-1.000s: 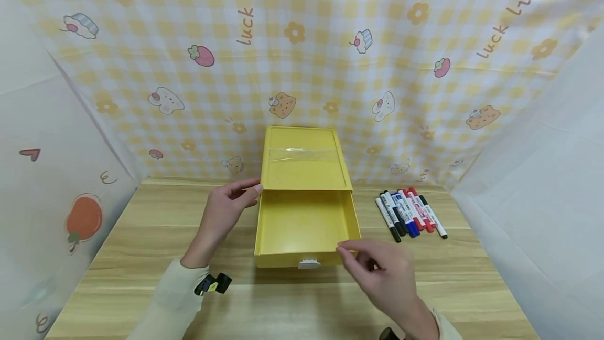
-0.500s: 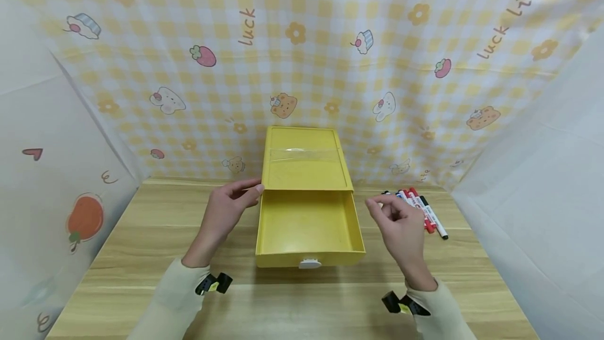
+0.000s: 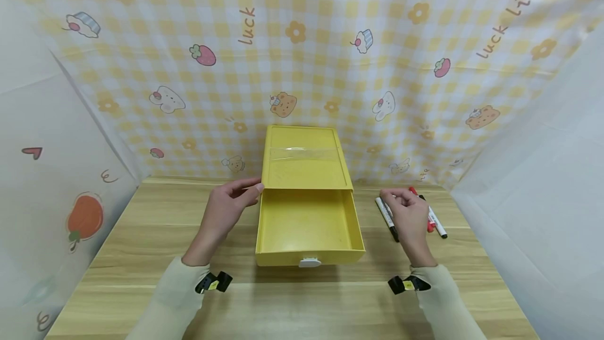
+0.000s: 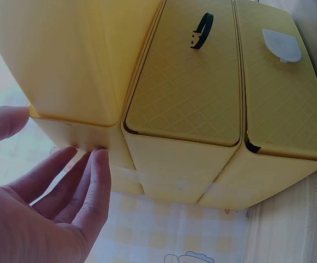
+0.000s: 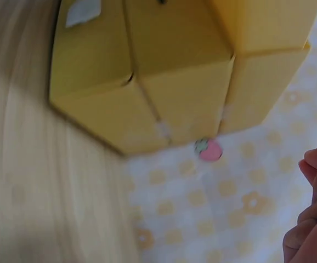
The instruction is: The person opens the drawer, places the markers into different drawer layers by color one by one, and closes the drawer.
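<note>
From my distant seat I am watching the person's left hand (image 3: 224,206) resting against the side of the yellow cabinet (image 3: 306,178), near its front corner, fingers extended and merely touching the wall rather than wrapping round it; I am reading that as light bracing, since the top drawer (image 3: 279,259) is standing well out and its weight may be tugging the stack forward. The white handle (image 3: 309,263) is facing the person, presumably so the drawer is sliding toward them easily. In the left wrist view, the middle drawer (image 4: 186,90) and the bottom drawer (image 4: 284,104) are sitting flush beneath it. The right hand (image 3: 410,220) is hovering over the markers, its fingers curling and thumb meeting the fingertips, with nothing showing in the pinch. It is hiding the middle of the group, so I am making out only a black-ended marker (image 3: 387,218) on the near side and red and white ones beyond. They are lying on the wooden table (image 3: 155,224), just right of the cabinet, probably to be within that hand's easy reach.
</note>
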A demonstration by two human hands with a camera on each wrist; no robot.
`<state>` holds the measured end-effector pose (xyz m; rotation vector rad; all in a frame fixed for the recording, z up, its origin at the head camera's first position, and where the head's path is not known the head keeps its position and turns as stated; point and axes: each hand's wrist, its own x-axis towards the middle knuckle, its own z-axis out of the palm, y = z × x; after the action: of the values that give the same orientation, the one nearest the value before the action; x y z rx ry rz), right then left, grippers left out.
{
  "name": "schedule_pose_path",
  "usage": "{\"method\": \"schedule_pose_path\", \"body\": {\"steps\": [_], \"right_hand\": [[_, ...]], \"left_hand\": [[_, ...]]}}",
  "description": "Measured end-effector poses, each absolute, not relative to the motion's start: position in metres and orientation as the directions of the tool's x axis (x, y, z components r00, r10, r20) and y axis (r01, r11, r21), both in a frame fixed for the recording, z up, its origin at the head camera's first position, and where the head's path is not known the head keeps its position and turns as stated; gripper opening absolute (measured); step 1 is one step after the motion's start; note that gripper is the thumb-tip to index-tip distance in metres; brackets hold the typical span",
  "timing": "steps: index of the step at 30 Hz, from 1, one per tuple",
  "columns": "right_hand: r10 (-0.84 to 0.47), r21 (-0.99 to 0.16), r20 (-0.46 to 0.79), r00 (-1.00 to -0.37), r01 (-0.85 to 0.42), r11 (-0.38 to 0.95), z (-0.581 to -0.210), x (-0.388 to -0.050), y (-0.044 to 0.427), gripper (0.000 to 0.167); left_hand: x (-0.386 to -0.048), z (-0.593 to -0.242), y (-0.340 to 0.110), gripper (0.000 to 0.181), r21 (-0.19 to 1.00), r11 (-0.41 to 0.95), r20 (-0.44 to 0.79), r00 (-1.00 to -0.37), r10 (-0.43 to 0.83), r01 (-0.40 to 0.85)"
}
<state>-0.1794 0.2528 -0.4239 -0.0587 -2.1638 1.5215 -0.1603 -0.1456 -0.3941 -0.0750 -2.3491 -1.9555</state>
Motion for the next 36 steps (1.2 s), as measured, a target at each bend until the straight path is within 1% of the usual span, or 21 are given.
{"method": "schedule_pose_path", "body": {"steps": [6, 10, 13, 18, 26, 32, 36], "right_hand": [[0.353, -0.88, 0.341, -0.871, -0.164, 0.445, -0.437, -0.189, 0.266, 0.018], [0.367, -0.843, 0.353, -0.861, -0.122, 0.523, -0.448, -0.196, 0.275, 0.015], [0.376, -0.814, 0.336, -0.864, -0.066, 0.577, -0.458, -0.202, 0.283, 0.016], [0.355, -0.765, 0.298, -0.886, 0.001, 0.644, -0.47, -0.206, 0.295, 0.021], [0.27, -0.64, 0.271, -0.924, 0.036, 0.768, -0.481, -0.208, 0.311, 0.016], [0.248, -0.576, 0.243, -0.938, 0.066, 0.815, -0.492, -0.21, 0.324, 0.014], [0.244, -0.56, 0.227, -0.943, 0.078, 0.825, -0.496, -0.211, 0.332, 0.014]], "left_hand": [[-0.16, -0.394, -0.146, 0.042, 0.98, 0.178, 0.092, -0.996, -0.017, 0.087], [-0.161, -0.394, -0.146, 0.043, 0.98, 0.181, 0.088, -0.996, -0.021, 0.083], [-0.161, -0.394, -0.146, 0.042, 0.98, 0.18, 0.091, -0.996, -0.022, 0.085], [-0.161, -0.394, -0.146, 0.042, 0.98, 0.179, 0.095, -0.995, -0.019, 0.09], [-0.161, -0.394, -0.146, 0.041, 0.979, 0.185, 0.095, -0.995, -0.018, 0.09], [-0.161, -0.394, -0.146, 0.041, 0.977, 0.19, 0.102, -0.995, -0.013, 0.098], [-0.161, -0.395, -0.146, 0.041, 0.978, 0.185, 0.105, -0.994, -0.013, 0.101]]}}
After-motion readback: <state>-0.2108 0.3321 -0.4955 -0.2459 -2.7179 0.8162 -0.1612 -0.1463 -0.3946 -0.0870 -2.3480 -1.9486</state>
